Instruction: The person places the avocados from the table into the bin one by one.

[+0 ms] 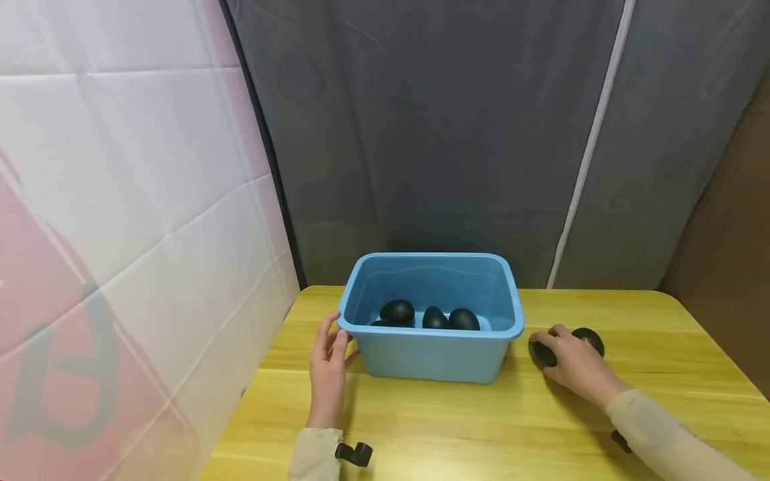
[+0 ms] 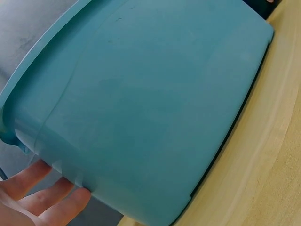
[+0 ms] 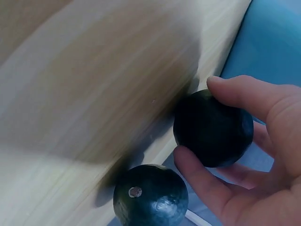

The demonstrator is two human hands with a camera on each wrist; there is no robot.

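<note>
While the left hand (image 1: pixel 327 374) is resting at the near-left corner of the blue bin (image 1: pixel 430 357), its fingers (image 2: pixel 44 190) lying fairly straight against the wall under the rim and curling round nothing, the right hand (image 1: pixel 574 366) is working on the far side of that bin. Its fingers (image 3: pixel 244 94) are curling over a dark avocado (image 3: pixel 211 128) and pinching it against the thumb, the fruit sitting on the desk (image 1: pixel 421 427) just ahead of the palm. A second avocado (image 3: pixel 150 197) is lying just beyond the fingertips, near but seemingly not touching, though blur is making that hard to judge. The bin, holding more avocados (image 1: pixel 430 315), is sitting just to the left of these fingers.
</note>
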